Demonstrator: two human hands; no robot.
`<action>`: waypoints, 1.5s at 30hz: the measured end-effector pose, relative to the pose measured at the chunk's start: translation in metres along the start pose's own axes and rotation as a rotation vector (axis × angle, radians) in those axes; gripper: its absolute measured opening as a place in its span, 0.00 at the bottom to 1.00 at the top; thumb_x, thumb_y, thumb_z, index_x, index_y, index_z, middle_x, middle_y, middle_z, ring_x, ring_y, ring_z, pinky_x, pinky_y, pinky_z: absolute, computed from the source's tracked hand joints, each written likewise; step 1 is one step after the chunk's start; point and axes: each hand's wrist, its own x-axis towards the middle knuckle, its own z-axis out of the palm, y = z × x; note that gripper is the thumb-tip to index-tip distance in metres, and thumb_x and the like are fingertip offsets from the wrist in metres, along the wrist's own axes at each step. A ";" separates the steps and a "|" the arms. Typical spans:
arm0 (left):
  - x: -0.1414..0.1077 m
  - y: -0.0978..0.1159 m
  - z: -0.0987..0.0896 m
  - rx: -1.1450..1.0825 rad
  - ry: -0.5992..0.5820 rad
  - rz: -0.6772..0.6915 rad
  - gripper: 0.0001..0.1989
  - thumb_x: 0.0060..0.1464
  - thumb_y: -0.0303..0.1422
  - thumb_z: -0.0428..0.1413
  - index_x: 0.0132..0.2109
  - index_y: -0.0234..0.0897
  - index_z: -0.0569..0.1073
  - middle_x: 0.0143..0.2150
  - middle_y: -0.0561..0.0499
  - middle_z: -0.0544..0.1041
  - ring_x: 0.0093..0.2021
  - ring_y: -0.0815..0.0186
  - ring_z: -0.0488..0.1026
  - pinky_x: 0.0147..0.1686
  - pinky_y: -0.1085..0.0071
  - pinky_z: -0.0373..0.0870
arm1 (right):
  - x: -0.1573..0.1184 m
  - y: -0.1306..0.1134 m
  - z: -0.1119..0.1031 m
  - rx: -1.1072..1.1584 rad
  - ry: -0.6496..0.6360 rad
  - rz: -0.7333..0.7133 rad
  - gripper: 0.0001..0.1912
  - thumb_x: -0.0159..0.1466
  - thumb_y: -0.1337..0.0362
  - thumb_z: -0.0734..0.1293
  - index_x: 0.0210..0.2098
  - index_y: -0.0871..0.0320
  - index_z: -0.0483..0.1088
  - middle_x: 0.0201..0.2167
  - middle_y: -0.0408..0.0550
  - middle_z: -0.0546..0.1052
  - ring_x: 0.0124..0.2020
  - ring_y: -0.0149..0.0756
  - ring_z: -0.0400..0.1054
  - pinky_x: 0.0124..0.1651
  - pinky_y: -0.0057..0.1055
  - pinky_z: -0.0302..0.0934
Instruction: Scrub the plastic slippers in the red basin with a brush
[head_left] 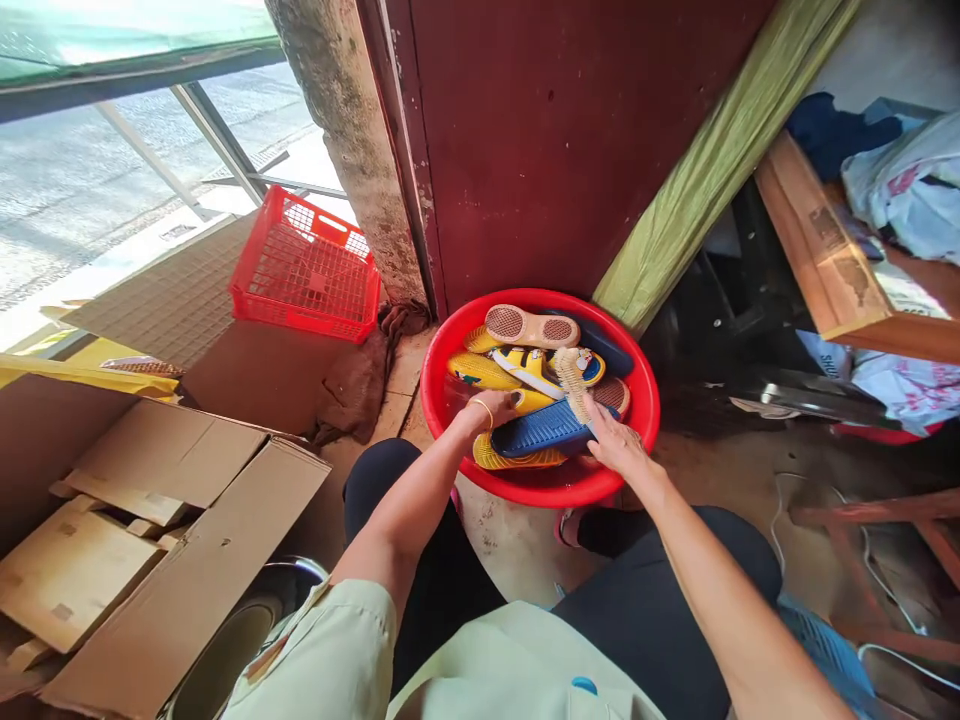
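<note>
A red plastic basin [429, 385] stands on the floor between my knees, filled with footwear. At its left side my left hand [496, 405] is closed on the end of a blue slipper [541, 428], whose ridged surface faces up. My right hand [616, 440] grips a scrubbing brush [572, 378] with pale bristles, held just above the slipper's right part; whether the two touch is unclear. Around them lie a yellow and white sandal [529, 368], a shoe with a tan sole turned up [531, 327] and several yellow slippers [480, 372].
A dark red door [555, 150] rises behind the basin, with a green curtain [697, 190] beside it. On the left are a red crate [307, 270] and an open cardboard box [187, 560]. A wooden shelf [832, 250] and a reddish stool [862, 515] stand on the right.
</note>
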 end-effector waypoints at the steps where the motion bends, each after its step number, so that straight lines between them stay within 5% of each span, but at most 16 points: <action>1: -0.005 -0.002 0.004 0.018 -0.019 0.011 0.12 0.53 0.40 0.61 0.41 0.39 0.80 0.41 0.43 0.82 0.44 0.53 0.79 0.46 0.66 0.71 | 0.007 0.007 0.000 0.026 -0.033 -0.030 0.55 0.58 0.71 0.66 0.75 0.55 0.30 0.71 0.62 0.55 0.59 0.54 0.68 0.56 0.45 0.68; 7: -0.017 -0.009 0.019 0.121 -0.045 0.060 0.16 0.60 0.43 0.55 0.49 0.42 0.79 0.50 0.43 0.80 0.50 0.55 0.77 0.46 0.67 0.70 | 0.030 0.038 -0.002 0.162 -0.114 -0.031 0.55 0.55 0.64 0.73 0.73 0.61 0.42 0.69 0.64 0.58 0.65 0.52 0.61 0.62 0.44 0.62; 12: -0.011 -0.009 0.019 0.134 -0.070 0.023 0.16 0.60 0.43 0.55 0.48 0.41 0.79 0.47 0.42 0.80 0.48 0.53 0.77 0.47 0.64 0.70 | 0.043 0.044 -0.023 0.186 -0.228 -0.110 0.26 0.59 0.58 0.72 0.56 0.58 0.71 0.56 0.56 0.75 0.55 0.47 0.70 0.57 0.38 0.63; 18: 0.000 -0.008 0.015 0.017 -0.075 0.079 0.13 0.60 0.37 0.54 0.46 0.41 0.80 0.45 0.44 0.81 0.46 0.57 0.77 0.50 0.67 0.68 | 0.063 0.048 -0.062 0.212 -0.293 -0.044 0.19 0.61 0.49 0.70 0.44 0.55 0.76 0.43 0.49 0.81 0.43 0.42 0.74 0.43 0.29 0.63; 24: -0.009 0.000 -0.016 -0.213 -0.001 0.137 0.13 0.57 0.39 0.54 0.39 0.39 0.82 0.37 0.46 0.81 0.39 0.60 0.75 0.43 0.69 0.68 | 0.052 0.047 -0.091 0.285 -0.105 -0.068 0.18 0.60 0.47 0.69 0.40 0.54 0.77 0.39 0.47 0.81 0.38 0.40 0.73 0.39 0.29 0.62; 28: -0.016 -0.003 -0.034 -0.443 0.040 0.058 0.16 0.52 0.43 0.56 0.34 0.36 0.81 0.27 0.50 0.78 0.30 0.63 0.71 0.32 0.70 0.66 | 0.045 0.043 -0.120 0.415 0.060 -0.063 0.21 0.59 0.45 0.70 0.40 0.55 0.78 0.40 0.48 0.81 0.39 0.41 0.73 0.40 0.30 0.64; 33: -0.033 -0.010 -0.037 -0.573 0.170 -0.007 0.13 0.48 0.42 0.58 0.31 0.37 0.81 0.25 0.52 0.75 0.28 0.65 0.69 0.29 0.72 0.63 | 0.059 0.050 -0.146 0.601 0.253 0.169 0.25 0.53 0.44 0.75 0.39 0.57 0.79 0.35 0.48 0.81 0.35 0.42 0.75 0.37 0.33 0.69; 39: -0.063 -0.006 -0.028 -0.468 0.275 0.087 0.13 0.55 0.41 0.56 0.35 0.38 0.80 0.33 0.48 0.76 0.34 0.63 0.71 0.35 0.70 0.66 | 0.115 0.045 -0.128 1.011 0.297 0.396 0.24 0.56 0.48 0.74 0.42 0.63 0.76 0.30 0.50 0.80 0.23 0.36 0.75 0.19 0.26 0.65; 42: -0.077 0.000 -0.018 -0.341 0.217 0.168 0.13 0.58 0.40 0.54 0.39 0.39 0.81 0.36 0.46 0.75 0.37 0.62 0.72 0.40 0.68 0.67 | 0.144 0.036 -0.115 0.944 0.283 0.462 0.22 0.59 0.51 0.72 0.42 0.64 0.75 0.30 0.50 0.79 0.20 0.33 0.73 0.17 0.23 0.62; 45: -0.088 0.007 -0.006 -0.178 0.118 0.222 0.12 0.59 0.37 0.54 0.41 0.39 0.81 0.38 0.44 0.77 0.41 0.60 0.74 0.46 0.65 0.67 | 0.160 0.031 -0.111 0.746 0.390 0.428 0.20 0.65 0.52 0.66 0.45 0.64 0.73 0.32 0.53 0.79 0.27 0.38 0.76 0.25 0.29 0.69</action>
